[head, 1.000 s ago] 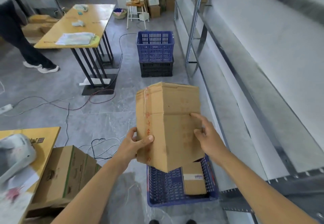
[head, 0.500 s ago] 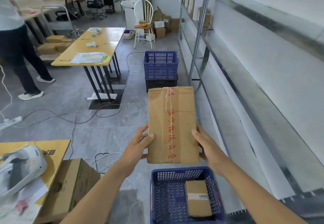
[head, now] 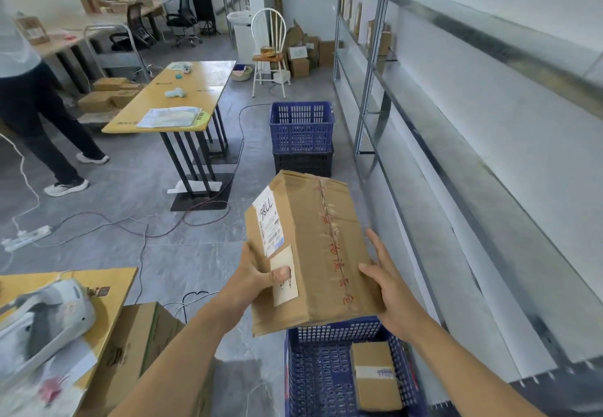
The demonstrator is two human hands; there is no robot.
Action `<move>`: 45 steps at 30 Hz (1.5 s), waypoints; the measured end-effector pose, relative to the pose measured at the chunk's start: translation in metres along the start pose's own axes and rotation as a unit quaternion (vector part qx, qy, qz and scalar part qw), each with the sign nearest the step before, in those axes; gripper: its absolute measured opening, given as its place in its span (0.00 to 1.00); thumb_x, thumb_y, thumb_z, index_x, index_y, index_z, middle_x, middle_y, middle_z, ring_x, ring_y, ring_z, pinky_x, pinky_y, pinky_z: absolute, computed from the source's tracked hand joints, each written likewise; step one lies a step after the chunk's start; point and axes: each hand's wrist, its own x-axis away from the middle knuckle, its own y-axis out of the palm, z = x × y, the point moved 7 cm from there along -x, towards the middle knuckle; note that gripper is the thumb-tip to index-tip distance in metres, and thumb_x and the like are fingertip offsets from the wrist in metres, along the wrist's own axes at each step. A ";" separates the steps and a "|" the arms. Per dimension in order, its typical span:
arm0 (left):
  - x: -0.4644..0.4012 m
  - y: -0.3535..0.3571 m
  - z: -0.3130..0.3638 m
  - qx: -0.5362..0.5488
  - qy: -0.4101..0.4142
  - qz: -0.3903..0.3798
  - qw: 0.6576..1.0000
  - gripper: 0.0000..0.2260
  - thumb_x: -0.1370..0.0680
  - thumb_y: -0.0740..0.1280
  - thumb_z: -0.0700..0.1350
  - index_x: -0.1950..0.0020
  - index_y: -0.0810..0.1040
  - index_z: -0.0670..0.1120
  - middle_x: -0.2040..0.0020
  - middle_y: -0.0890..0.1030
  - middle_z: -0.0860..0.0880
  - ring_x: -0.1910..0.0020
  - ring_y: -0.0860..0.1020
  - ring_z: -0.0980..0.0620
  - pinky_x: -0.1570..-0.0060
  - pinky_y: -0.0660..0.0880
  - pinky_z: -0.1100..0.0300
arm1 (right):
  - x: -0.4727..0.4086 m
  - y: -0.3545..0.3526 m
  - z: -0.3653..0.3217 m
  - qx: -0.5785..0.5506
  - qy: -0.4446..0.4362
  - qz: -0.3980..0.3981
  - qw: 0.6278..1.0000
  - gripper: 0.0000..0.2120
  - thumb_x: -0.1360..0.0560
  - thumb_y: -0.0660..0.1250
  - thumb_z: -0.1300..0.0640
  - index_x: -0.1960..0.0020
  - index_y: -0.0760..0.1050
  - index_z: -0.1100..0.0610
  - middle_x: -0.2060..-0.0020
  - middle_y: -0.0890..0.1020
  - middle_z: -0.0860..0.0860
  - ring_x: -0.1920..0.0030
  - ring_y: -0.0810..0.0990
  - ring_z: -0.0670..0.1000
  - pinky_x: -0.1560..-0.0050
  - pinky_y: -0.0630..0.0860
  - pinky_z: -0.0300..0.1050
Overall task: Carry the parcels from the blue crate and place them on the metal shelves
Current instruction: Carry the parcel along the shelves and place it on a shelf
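Note:
I hold a large brown cardboard parcel (head: pixel 313 250) above the blue crate (head: pixel 316 380). It has red-printed tape along its top and a white label marked 98LL on its left face. My left hand (head: pixel 257 278) grips the left face, thumb on a pale sticker. My right hand (head: pixel 390 289) supports the right side. One small taped parcel (head: pixel 375 376) lies inside the crate. The metal shelves (head: pixel 483 194) run along the wall on my right, their near bays bare.
A blue crate stacked on a black one (head: pixel 301 137) stands ahead by the shelf post. A yellow table (head: pixel 182 97) is at left, cables (head: pixel 107 224) trail across the floor, and a person (head: pixel 36 113) walks at far left. A cardboard box (head: pixel 137 351) sits beside me.
The parcel has been lifted out of the crate and rolled so its labelled side face now shows. My view has risen toward the room.

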 end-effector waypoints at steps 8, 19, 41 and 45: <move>0.004 -0.022 -0.006 0.019 -0.008 0.044 0.999 0.44 0.45 0.89 0.58 0.32 0.75 0.59 0.37 0.87 0.49 0.41 0.86 0.48 0.41 0.82 0.46 | 0.000 -0.001 -0.009 0.201 -0.034 0.001 0.979 0.27 0.13 0.56 0.58 0.21 0.64 0.32 0.20 0.66 0.38 0.21 0.64 0.42 0.18 0.59 0.53; 0.023 0.010 -0.024 0.077 -0.056 -0.064 0.993 0.36 0.24 0.77 0.53 0.25 0.64 0.76 0.27 0.78 0.59 0.28 0.77 0.47 0.43 0.81 0.31 | 0.003 -0.003 -0.020 0.147 -0.016 0.035 0.988 0.14 0.20 0.65 0.40 0.36 0.68 0.31 0.35 0.75 0.34 0.38 0.72 0.32 0.41 0.70 0.38; 0.035 -0.003 0.007 -0.050 0.019 -0.061 0.997 0.32 0.34 0.82 0.59 0.34 0.75 0.77 0.28 0.77 0.60 0.35 0.81 0.50 0.41 0.83 0.47 | -0.001 -0.012 -0.064 0.139 -0.004 0.004 0.990 0.34 0.34 0.79 0.38 0.33 0.67 0.36 0.43 0.86 0.60 0.52 0.90 0.62 0.57 0.87 0.61; 0.028 -0.019 0.016 -0.025 0.056 0.037 0.997 0.28 0.38 0.82 0.58 0.38 0.84 0.66 0.33 0.82 0.52 0.34 0.80 0.43 0.34 0.77 0.43 | 0.000 -0.018 -0.065 0.115 -0.025 0.041 0.992 0.37 0.42 0.82 0.39 0.43 0.65 0.47 0.38 0.79 0.56 0.47 0.86 0.56 0.60 0.86 0.57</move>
